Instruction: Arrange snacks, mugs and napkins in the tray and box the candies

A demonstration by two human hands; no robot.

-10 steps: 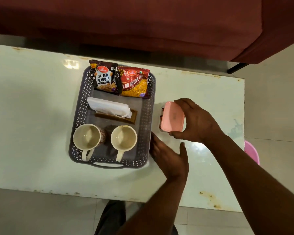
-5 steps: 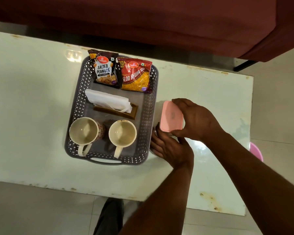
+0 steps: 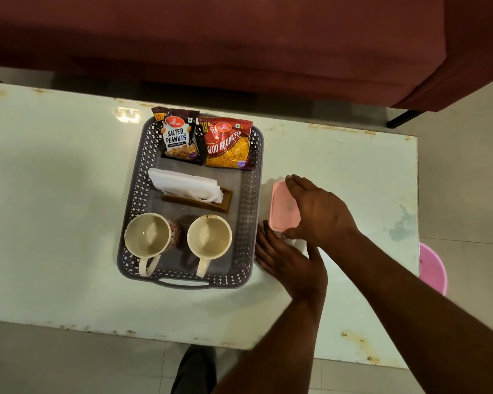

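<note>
Right fingers (image 3: 296, 184) cover pink box (image 3: 280, 207); perhaps touching

Pale table (image 3: 54, 194) (rust-stained), maroon sofa (image 3: 239, 38), pink tub (image 3: 433, 268)

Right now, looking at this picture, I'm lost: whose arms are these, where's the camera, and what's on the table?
No machine here: these are a person's two bare arms, filmed by a camera worn on their head, looking down. On the white table stands a grey tray holding two mugs, napkins in a brown holder, and two snack packets. Beside the tray sits a pink box. The right hand lies flat on top of it, seemingly pressing it; the left hand rests open on the table next to it. Neither grips anything.
</note>
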